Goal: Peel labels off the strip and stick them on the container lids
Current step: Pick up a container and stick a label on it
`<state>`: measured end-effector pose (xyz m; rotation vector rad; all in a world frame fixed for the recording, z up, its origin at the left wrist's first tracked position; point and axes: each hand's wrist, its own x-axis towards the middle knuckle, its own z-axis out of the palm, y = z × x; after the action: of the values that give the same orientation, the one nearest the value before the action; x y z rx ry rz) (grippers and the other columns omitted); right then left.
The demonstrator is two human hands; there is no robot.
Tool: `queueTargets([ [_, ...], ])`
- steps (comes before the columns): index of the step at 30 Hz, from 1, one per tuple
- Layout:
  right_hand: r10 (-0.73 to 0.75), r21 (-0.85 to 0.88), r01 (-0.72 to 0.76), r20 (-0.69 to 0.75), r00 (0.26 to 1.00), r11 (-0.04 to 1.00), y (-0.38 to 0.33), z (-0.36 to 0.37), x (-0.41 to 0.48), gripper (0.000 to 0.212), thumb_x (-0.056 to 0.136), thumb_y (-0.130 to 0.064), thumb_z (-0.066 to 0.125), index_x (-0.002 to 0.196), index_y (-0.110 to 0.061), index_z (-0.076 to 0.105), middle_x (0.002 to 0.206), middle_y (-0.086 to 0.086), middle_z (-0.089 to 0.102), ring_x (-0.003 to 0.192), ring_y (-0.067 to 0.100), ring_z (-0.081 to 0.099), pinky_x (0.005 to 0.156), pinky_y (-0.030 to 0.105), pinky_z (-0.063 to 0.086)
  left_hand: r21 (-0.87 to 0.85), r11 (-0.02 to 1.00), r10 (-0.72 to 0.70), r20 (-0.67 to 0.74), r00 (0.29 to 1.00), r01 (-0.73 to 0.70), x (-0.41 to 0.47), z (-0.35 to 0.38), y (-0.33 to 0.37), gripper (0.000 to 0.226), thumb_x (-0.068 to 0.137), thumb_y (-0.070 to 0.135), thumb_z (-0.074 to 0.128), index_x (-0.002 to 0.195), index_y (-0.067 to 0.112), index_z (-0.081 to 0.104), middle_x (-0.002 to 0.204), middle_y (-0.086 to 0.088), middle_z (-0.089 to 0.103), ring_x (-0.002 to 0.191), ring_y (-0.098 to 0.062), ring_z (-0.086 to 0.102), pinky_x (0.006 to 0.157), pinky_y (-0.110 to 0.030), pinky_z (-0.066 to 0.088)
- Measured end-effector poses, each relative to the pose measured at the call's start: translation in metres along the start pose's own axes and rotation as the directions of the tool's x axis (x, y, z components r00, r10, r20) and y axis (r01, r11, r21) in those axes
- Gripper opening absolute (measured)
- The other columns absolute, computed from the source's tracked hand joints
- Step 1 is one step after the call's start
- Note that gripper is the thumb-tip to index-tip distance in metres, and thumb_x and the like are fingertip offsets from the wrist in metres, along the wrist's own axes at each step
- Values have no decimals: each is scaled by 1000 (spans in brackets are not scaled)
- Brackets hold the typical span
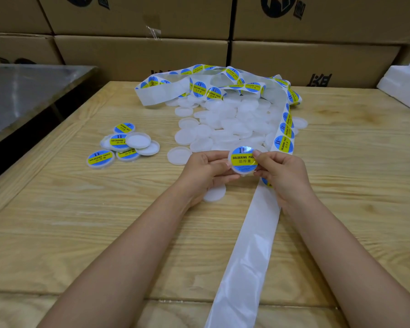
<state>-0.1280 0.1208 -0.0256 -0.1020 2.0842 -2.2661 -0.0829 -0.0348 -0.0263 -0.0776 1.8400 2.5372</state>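
Note:
A white round lid (243, 170) with a blue and yellow label (243, 158) on its top is held above the table between both hands. My left hand (206, 166) grips the lid's left edge. My right hand (279, 169) pinches its right edge, with the thumb on the label. The label strip (284, 140) runs from a tangled heap at the back down past my right hand. Its bare backing (249, 252) trails toward the near edge. A pile of plain white lids (230, 124) lies behind my hands. One plain lid (214, 192) lies under my left wrist.
Several labelled lids (121, 145) lie in a small group on the left of the wooden table (81, 221). Cardboard boxes (142, 50) are stacked along the back. A metal table (21, 91) stands at the left, white foam (405, 84) at the right.

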Motion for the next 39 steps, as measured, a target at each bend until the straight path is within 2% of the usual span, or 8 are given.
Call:
queueTargets([
  [8,-73,-95,68,-42,996,993,3,1,0,18,82,-16,70,67,-9,65,56,-4,63,50,6,55,60,19,48,43,999,10,-5,1000,-10,0,2,0,18,89,-3,55,102,1,66,92,-16,72,86,-26,70,78,-30,58],
  [14,-159,-189,146,-59,985,971,6,2,-1,22,82,-19,71,62,-14,63,53,-8,62,50,4,57,61,21,48,62,998,6,-10,1000,-5,0,4,0,16,87,1,58,98,5,69,89,-14,73,86,-25,71,76,-27,58],
  [19,-248,-309,211,-87,965,928,5,4,-5,20,82,-22,70,65,-17,62,61,-3,63,55,9,59,65,28,49,52,999,9,1,1000,-9,0,4,0,16,86,2,59,95,8,70,88,-13,73,86,-25,71,74,-26,57],
  [23,-368,-410,308,-76,927,858,4,6,-10,17,83,-21,70,69,-20,59,64,-11,62,61,4,59,62,16,45,13,1000,-4,-1,1000,4,0,3,0,17,87,-2,57,92,7,71,85,-13,73,84,-23,71,69,-25,57],
  [27,-472,-481,393,-50,880,784,5,9,-13,10,85,-17,67,78,-13,60,67,-15,59,62,-1,57,62,7,41,-15,1000,-6,1,1000,6,1,3,0,19,88,-4,54,93,4,70,83,-13,73,81,-23,71,68,-24,57],
  [34,-550,-481,453,-75,832,751,4,15,-17,9,87,-14,64,86,-14,55,72,-10,57,65,-6,57,62,5,40,-72,997,19,4,1000,-19,1,5,1,18,88,-6,52,96,1,67,82,-13,73,78,-23,71,66,-25,57],
  [37,-509,-398,428,-121,852,811,4,16,-17,30,86,-14,65,109,-20,48,77,-10,60,62,-1,59,60,5,40,-67,997,33,3,999,-32,1,5,0,17,88,-6,52,98,-1,65,82,-13,73,79,-24,71,68,-26,57],
  [39,-479,-365,403,-146,866,839,4,16,-16,27,86,-16,65,110,-19,54,78,-11,62,64,-1,59,62,10,45,-68,997,45,10,999,-44,0,5,0,18,89,-6,51,99,-1,65,83,-12,73,80,-24,71,69,-27,58],
])
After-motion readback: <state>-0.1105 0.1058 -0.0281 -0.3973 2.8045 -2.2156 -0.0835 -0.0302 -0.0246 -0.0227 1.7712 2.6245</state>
